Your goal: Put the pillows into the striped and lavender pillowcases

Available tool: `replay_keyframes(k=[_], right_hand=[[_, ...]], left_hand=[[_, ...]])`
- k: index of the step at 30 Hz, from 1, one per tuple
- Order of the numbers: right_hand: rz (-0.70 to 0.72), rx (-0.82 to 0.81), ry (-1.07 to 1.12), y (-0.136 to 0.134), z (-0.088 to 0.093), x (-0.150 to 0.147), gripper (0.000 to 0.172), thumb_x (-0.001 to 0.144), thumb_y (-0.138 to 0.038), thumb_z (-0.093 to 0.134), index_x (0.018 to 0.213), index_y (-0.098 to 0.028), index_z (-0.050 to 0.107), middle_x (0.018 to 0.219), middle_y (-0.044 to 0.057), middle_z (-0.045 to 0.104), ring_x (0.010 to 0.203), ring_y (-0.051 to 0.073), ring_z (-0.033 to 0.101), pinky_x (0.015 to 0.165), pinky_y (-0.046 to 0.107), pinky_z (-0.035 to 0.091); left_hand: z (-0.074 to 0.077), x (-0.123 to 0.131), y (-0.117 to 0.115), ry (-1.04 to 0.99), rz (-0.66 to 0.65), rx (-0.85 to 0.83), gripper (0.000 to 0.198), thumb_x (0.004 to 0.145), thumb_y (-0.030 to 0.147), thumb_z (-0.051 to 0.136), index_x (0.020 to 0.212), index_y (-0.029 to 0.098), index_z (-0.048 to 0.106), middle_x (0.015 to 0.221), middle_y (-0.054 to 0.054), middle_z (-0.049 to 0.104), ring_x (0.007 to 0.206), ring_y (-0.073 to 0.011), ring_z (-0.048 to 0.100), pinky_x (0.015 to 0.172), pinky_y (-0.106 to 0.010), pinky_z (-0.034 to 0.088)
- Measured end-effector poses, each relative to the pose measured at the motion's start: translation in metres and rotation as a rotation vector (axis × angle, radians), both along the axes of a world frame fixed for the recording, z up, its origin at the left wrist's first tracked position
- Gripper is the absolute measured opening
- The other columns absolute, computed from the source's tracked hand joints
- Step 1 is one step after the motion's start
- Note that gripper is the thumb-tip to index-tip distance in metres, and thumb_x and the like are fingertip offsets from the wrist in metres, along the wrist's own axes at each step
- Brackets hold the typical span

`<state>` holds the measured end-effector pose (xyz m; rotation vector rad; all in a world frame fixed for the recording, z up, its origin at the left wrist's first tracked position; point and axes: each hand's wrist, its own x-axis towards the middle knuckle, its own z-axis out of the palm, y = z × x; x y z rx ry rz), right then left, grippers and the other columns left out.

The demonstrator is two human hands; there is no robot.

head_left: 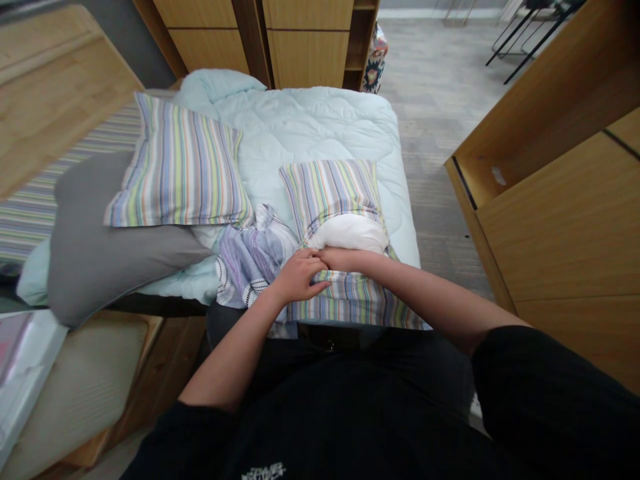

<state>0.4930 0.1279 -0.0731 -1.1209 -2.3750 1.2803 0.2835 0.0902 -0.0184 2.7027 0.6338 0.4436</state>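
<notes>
A striped pillowcase (333,179) lies on the bed in front of me, with a white pillow (347,232) showing through its wide opening. Over the near edge of that opening, my right hand (336,259) rests against the white pillow. Its fingers are mostly hidden behind my left hand and the fabric. My left hand (301,275) is at the left corner of the opening, touching the right hand's fingertips. Its thumb is spread away from the bent fingers, and I see nothing held in it. The near flap of the pillowcase hangs toward my lap.
Crumpled purple-and-white cloth (255,253) lies left of the pillowcase. Beyond it are another striped pillow (183,167) and a grey pillow (115,247). A pale blue quilt (320,120) covers the bed. Wooden cabinets (575,220) stand at the right and at the back.
</notes>
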Motion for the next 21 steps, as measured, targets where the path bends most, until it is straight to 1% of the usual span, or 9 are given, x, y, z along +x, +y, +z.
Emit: replay_keyframes(k=[3,5,7,10,13,14,16,19,21], right_hand=[[0.083,-0.154,0.11,0.004,0.012,0.018,0.02,0.091,-0.029,0.075,0.105,-0.015,0.08,0.112,0.004,0.08,0.105,0.02,0.072,0.103,0.035,0.052],[0.03,-0.292,0.222,-0.003,0.028,0.03,0.035,0.091,-0.037,0.075,0.119,-0.017,0.079,0.121,0.005,0.08,0.114,0.022,0.071,0.108,0.037,0.051],[-0.036,-0.324,0.302,-0.018,0.054,0.039,0.045,0.094,-0.045,0.073,0.131,-0.02,0.076,0.134,0.005,0.075,0.126,0.024,0.068,0.115,0.039,0.047],[-0.126,-0.073,0.343,-0.048,0.101,0.056,0.045,0.099,-0.047,0.068,0.137,-0.024,0.073,0.14,0.007,0.072,0.129,0.023,0.066,0.111,0.037,0.05],[-0.326,0.233,0.107,-0.066,0.131,0.075,0.032,0.097,-0.043,0.072,0.119,-0.021,0.079,0.116,0.008,0.079,0.105,0.023,0.072,0.091,0.034,0.054],[-0.346,0.271,-0.025,-0.066,0.132,0.079,0.029,0.095,-0.042,0.074,0.112,-0.021,0.081,0.107,0.008,0.08,0.097,0.023,0.072,0.086,0.033,0.053],[-0.264,0.263,-0.229,-0.059,0.12,0.08,0.028,0.094,-0.041,0.074,0.111,-0.02,0.082,0.104,0.008,0.081,0.094,0.024,0.073,0.085,0.033,0.052],[-0.092,0.205,-0.323,-0.039,0.08,0.064,0.03,0.097,-0.032,0.067,0.122,-0.021,0.08,0.118,0.009,0.08,0.108,0.026,0.073,0.094,0.033,0.05],[-0.052,0.163,-0.378,-0.027,0.053,0.049,0.029,0.095,-0.025,0.066,0.12,-0.019,0.081,0.118,0.01,0.08,0.109,0.026,0.073,0.095,0.033,0.051]], left_hand=[[0.005,-0.004,0.011,0.082,0.027,0.036,0.035,0.104,0.05,0.057,0.103,0.019,0.074,0.103,-0.011,0.073,0.11,-0.0289,0.064,0.106,-0.047,0.045],[0.004,-0.007,0.018,0.144,0.03,0.021,0.033,0.105,0.045,0.054,0.096,0.019,0.072,0.095,-0.01,0.071,0.099,-0.027,0.065,0.096,-0.043,0.047],[0.001,-0.011,0.025,0.163,0.02,-0.012,0.029,0.104,0.042,0.056,0.097,0.018,0.071,0.097,-0.01,0.072,0.097,-0.0264,0.066,0.09,-0.04,0.048],[-0.004,-0.014,0.032,0.176,-0.006,-0.038,0.027,0.103,0.042,0.059,0.099,0.018,0.07,0.1,-0.009,0.074,0.099,-0.0264,0.068,0.091,-0.039,0.048],[-0.005,-0.008,0.033,0.208,-0.065,-0.064,0.026,0.102,0.042,0.061,0.095,0.019,0.07,0.096,-0.008,0.075,0.097,-0.0256,0.069,0.091,-0.038,0.047],[-0.005,-0.003,0.032,0.221,-0.089,-0.074,0.026,0.102,0.042,0.061,0.094,0.019,0.071,0.095,-0.007,0.075,0.096,-0.0252,0.069,0.091,-0.038,0.047],[-0.002,0.007,0.03,0.263,-0.121,-0.085,0.024,0.101,0.04,0.063,0.09,0.02,0.071,0.092,-0.006,0.076,0.092,-0.0246,0.07,0.09,-0.037,0.046],[0.007,0.017,0.026,0.322,-0.122,-0.074,0.023,0.097,0.039,0.065,0.085,0.021,0.071,0.086,-0.006,0.075,0.085,-0.0242,0.069,0.082,-0.036,0.046],[0.017,0.019,0.024,0.294,-0.091,-0.06,0.028,0.098,0.043,0.062,0.085,0.02,0.071,0.083,-0.007,0.074,0.082,-0.0241,0.068,0.077,-0.035,0.044]])
